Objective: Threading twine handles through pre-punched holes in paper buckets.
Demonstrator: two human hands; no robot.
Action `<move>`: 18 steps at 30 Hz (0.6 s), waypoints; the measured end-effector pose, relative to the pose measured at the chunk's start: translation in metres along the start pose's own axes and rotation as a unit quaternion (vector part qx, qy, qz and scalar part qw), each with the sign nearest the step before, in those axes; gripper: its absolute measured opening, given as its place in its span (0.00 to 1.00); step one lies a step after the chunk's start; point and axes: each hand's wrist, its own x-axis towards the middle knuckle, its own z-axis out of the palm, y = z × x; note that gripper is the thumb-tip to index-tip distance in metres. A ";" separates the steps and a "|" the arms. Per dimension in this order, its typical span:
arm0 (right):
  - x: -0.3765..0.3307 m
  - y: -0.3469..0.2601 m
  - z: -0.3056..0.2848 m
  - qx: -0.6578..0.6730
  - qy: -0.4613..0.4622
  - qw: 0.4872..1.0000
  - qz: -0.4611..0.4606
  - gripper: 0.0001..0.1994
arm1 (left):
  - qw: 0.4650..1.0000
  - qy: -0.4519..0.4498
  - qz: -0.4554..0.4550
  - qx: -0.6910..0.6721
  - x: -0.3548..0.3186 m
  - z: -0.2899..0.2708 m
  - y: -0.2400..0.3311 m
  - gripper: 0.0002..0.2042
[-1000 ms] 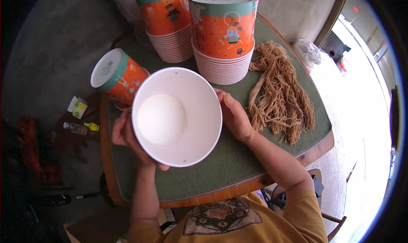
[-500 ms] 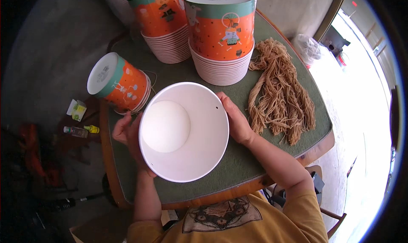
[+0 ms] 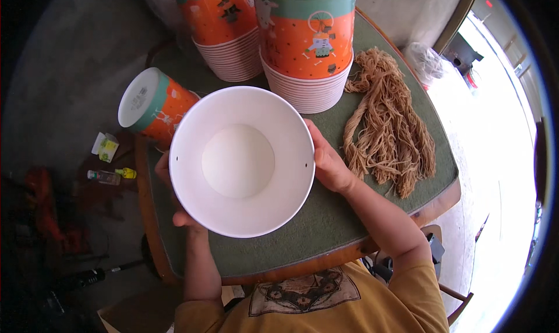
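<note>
White bucket (image 3: 241, 161) held btwn L hand (image 3: 185, 219) & R hand (image 3: 331, 167), both cupped round it; holding step, prob.; steady support needed next.

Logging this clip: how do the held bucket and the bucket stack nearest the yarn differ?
The held bucket is between the left hand and right hand; the bucket stack stands upside down. The held bucket shows its white inside, the bucket stack its orange-and-green outside. The held bucket shows one rim, the bucket stack many. Both have pale rims.

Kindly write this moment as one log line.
left hand: holds bucket; right hand: holds bucket; bucket: mouth toward camera; yarn: on table
</note>
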 end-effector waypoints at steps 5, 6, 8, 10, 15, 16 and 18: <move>-0.002 0.001 0.003 0.031 -0.041 0.998 0.036 0.48 | 0.997 0.025 -0.071 -0.031 0.007 0.008 -0.003 0.51; -0.002 0.003 0.003 0.025 -0.046 0.998 0.031 0.47 | 0.995 0.031 -0.088 -0.040 0.008 0.009 -0.004 0.51; -0.002 0.004 0.006 0.015 -0.052 0.998 0.026 0.47 | 0.989 0.043 -0.123 -0.064 0.010 0.009 -0.007 0.51; -0.002 0.002 0.008 0.044 -0.055 0.998 0.007 0.46 | 0.982 0.053 -0.156 -0.088 0.013 0.010 -0.009 0.51; -0.001 0.001 -0.011 -0.096 -0.080 0.989 -0.074 0.28 | 0.959 0.074 -0.229 -0.152 0.014 0.012 -0.015 0.51; -0.001 0.000 -0.009 -0.089 -0.067 0.990 -0.087 0.22 | 0.953 0.078 -0.243 -0.165 0.015 0.013 -0.016 0.51; -0.002 0.005 -0.011 -0.108 -0.056 0.987 -0.103 0.20 | 0.939 0.084 -0.272 -0.191 0.016 0.016 -0.017 0.50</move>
